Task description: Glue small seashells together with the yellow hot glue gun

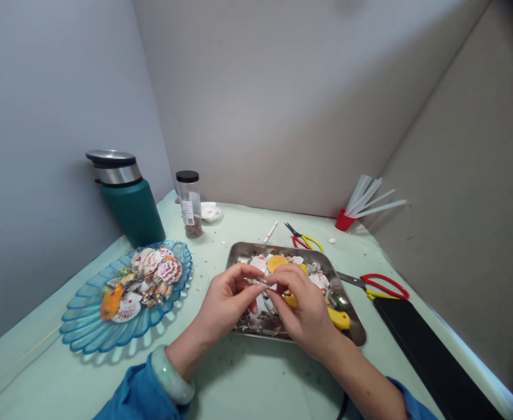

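Observation:
My left hand [231, 293] and my right hand [299, 299] meet fingertip to fingertip above a metal tray [356, 319]. Both are closed in a pinch around something small, mostly hidden by the fingers and too small to name. Beneath them the tray holds seashells, among them an orange-yellow shell [276, 263] and a white and pink one [320, 282]. A yellow-handled tool [338, 318], partly covered by my right hand, lies at the tray's right side.
At left, a blue scalloped dish [90, 315] carries more shells. Behind it stand a green bottle [130, 210] and a clear jar [189, 204]. Red-and-yellow pliers [303, 239], scissors [385, 286], a black slab [426, 350] and a red cup [345, 220] of translucent sticks surround the tray.

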Tool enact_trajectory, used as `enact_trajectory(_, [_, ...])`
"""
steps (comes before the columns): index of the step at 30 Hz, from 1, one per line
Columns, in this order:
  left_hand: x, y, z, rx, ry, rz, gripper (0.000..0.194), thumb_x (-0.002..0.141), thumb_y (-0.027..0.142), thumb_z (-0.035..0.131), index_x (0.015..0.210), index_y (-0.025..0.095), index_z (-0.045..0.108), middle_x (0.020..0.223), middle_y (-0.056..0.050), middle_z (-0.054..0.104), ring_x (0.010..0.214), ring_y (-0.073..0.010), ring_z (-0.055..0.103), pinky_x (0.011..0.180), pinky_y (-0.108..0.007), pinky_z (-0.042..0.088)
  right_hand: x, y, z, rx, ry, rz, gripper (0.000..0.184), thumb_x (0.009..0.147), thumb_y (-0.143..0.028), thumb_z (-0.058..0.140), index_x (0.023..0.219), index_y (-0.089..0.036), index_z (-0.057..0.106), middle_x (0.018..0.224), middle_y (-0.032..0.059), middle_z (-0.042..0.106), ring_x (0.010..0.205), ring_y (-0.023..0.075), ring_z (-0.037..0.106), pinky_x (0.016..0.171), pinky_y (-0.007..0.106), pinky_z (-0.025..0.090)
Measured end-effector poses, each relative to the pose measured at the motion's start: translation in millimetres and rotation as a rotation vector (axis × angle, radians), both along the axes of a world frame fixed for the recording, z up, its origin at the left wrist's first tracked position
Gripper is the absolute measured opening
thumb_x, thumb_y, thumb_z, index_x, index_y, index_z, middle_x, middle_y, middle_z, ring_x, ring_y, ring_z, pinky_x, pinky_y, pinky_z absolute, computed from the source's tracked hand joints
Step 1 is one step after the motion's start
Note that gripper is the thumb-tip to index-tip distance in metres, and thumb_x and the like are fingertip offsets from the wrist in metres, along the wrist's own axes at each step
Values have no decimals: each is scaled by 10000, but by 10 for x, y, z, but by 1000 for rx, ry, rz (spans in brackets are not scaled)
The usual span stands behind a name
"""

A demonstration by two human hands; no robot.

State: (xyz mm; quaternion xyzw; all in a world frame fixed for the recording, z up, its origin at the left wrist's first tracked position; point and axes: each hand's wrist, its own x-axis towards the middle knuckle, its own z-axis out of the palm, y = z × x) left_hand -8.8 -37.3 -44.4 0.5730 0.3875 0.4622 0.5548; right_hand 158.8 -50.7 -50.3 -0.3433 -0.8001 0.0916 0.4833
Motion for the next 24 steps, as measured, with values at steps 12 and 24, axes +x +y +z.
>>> enact_trajectory(12, [-1, -13, 19, 9, 29, 18, 200, 761, 277, 666, 901, 143, 619, 520, 51, 562, 452, -87, 533, 466, -185, 391, -3, -1, 5, -3, 17, 11, 216, 887, -73, 488, 1037, -205, 572, 958, 81, 583, 912, 207, 582, 790, 362, 493])
enact_trajectory(24, [5, -26, 77, 0, 79, 44, 200, 743, 287, 677, 868, 136, 636, 480, 50, 569, 430, -79, 492, 432, -170, 352, -8, 20, -14, 14, 35, -4, 208, 897, -87, 483, 1024, -209, 595, 928, 81, 616, 877, 198, 598, 763, 359, 516])
